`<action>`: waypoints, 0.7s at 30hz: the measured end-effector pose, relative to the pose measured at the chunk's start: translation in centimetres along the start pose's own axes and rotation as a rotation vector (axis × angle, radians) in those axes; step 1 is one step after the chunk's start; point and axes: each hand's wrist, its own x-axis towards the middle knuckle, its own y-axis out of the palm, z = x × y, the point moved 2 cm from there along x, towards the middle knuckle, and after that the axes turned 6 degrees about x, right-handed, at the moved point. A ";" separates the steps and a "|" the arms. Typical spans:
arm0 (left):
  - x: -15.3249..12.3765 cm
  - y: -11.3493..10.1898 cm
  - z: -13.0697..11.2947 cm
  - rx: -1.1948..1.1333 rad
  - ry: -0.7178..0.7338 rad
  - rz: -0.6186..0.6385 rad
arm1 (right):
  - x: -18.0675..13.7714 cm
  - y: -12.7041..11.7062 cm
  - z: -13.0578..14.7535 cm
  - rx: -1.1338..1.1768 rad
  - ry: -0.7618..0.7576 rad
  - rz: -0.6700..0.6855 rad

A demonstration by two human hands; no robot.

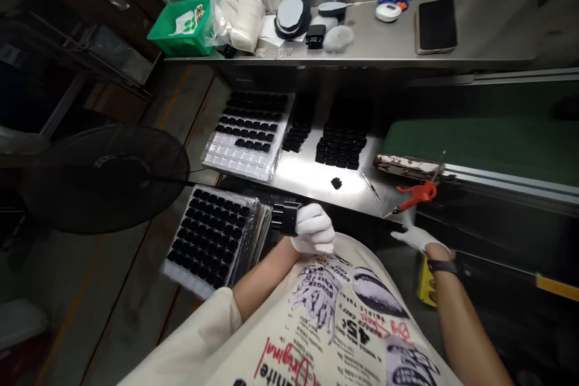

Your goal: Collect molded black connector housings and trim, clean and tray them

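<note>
My left hand [313, 228], in a white glove, is closed around a row of small black parts [284, 218] held close to my body. Just left of it a stack of clear blister trays [212, 241] filled with black parts rests tilted by my side. My right hand [418, 237], also gloved, has its fingers stretched out and holds nothing; it hovers just below a red air gun [415, 195] at the bench edge. One loose black part [336, 183] lies on the steel bench [307, 178].
Further blister trays [246, 136] and rows of black parts [341, 145] sit at the back of the bench. A shelf above carries a green bin [181, 27], bags, pads and a phone [436, 25]. A black fan [104, 178] stands left; a green conveyor [488, 142] runs right.
</note>
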 end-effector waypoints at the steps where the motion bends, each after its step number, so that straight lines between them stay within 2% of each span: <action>1: -0.1 0.3 -0.3 0.011 0.009 0.082 | -0.9 0.4 -0.4 -0.008 0.007 0.033; 3: -0.7 1.3 -1.5 0.057 0.058 0.226 | -2.6 1.1 -1.0 -0.011 0.014 0.090; 5: -1.8 2.9 -3.2 0.179 0.145 0.287 | -3.8 1.8 -1.4 -0.016 0.015 0.126; 9: -4.4 6.0 -6.6 0.513 0.319 0.197 | -4.2 2.9 -0.7 -0.006 0.020 0.160; 12: -5.8 8.1 -8.1 0.635 0.412 0.175 | -3.9 3.3 0.7 -0.011 -0.024 0.161; 17: -6.7 10.2 -8.7 0.807 0.407 0.161 | -4.0 3.8 1.9 -0.095 -0.005 0.145; 21: -6.7 10.9 -8.5 0.830 0.461 0.062 | -6.1 2.7 2.6 -0.098 -0.007 0.119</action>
